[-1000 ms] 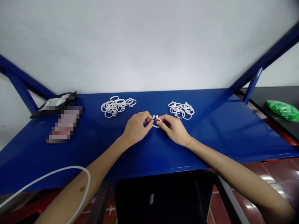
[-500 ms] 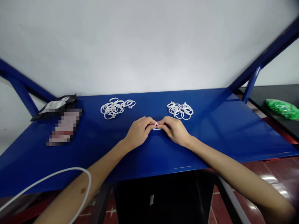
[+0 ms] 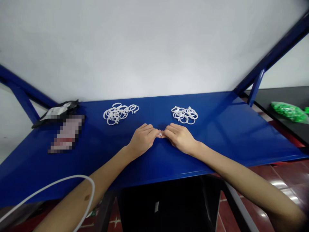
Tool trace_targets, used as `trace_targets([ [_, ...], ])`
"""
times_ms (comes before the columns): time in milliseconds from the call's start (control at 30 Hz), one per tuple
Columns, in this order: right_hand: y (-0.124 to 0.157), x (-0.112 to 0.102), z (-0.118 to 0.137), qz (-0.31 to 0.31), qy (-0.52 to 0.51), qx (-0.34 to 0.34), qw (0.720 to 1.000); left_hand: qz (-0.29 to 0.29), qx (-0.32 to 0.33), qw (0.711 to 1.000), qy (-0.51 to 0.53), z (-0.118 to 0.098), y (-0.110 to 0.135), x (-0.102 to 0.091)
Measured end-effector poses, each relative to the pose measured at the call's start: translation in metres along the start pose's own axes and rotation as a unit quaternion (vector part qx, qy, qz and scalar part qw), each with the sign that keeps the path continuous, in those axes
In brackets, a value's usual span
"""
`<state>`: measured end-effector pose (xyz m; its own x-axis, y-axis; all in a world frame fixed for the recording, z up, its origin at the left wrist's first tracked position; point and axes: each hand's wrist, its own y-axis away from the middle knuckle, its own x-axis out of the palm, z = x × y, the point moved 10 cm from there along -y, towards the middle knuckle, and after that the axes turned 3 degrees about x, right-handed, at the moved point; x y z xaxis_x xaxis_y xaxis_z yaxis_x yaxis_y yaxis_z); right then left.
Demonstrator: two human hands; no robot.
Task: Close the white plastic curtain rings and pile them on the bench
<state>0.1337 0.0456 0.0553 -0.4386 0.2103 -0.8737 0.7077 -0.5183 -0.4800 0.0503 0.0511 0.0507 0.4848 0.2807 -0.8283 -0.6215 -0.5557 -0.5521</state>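
My left hand (image 3: pixel 142 139) and my right hand (image 3: pixel 180 137) meet knuckle to knuckle at the middle of the blue table (image 3: pixel 229 135). Both pinch one small white plastic ring (image 3: pixel 160 134), of which only a sliver shows between the fingertips. A heap of white rings (image 3: pixel 119 112) lies behind my left hand. A second, neater heap of white rings (image 3: pixel 184 115) lies behind my right hand.
A black packet (image 3: pixel 58 109) and a blurred flat item (image 3: pixel 66 133) lie at the table's left end. A white cable (image 3: pixel 48 188) loops across my left forearm. A green bag (image 3: pixel 289 111) rests on a dark surface at the right. Blue frame struts rise on both sides.
My hands have closed together over the ring, pressing it shut. It showed as an open loop a second ago and is now almost hidden between the fingertips.
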Motion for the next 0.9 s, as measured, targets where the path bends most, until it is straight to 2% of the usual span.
trace_targets([
  [167,0.000,0.000,0.002,-0.003,-0.010,-0.010,1.000,0.004,0.034,0.999,-0.042,-0.008,0.000,-0.002],
  [267,-0.001,0.002,-0.006,-0.006,-0.040,0.019,0.999,0.012,0.014,0.999,-0.039,-0.002,-0.002,0.000],
  [367,-0.004,-0.003,-0.024,-0.029,-0.095,0.074,0.992,0.006,-0.029,0.999,-0.015,0.014,-0.005,-0.003],
  [467,-0.002,-0.022,-0.060,-0.088,-0.109,0.164,0.976,0.003,-0.105,0.994,-0.043,0.047,-0.005,-0.008],
  [567,0.013,-0.050,-0.111,-0.156,-0.061,0.275,0.947,0.022,-0.185,0.976,-0.113,0.086,0.006,-0.010],
  [667,0.036,-0.062,-0.162,-0.167,-0.035,0.372,0.912,0.047,-0.224,0.961,-0.154,0.114,0.018,-0.008],
  [767,0.052,-0.057,-0.196,-0.129,-0.010,0.433,0.892,0.066,-0.228,0.957,-0.165,0.124,0.022,-0.003],
  [900,0.057,-0.046,-0.209,-0.091,0.016,0.456,0.885,0.064,-0.212,0.962,-0.163,0.122,0.021,-0.001],
])
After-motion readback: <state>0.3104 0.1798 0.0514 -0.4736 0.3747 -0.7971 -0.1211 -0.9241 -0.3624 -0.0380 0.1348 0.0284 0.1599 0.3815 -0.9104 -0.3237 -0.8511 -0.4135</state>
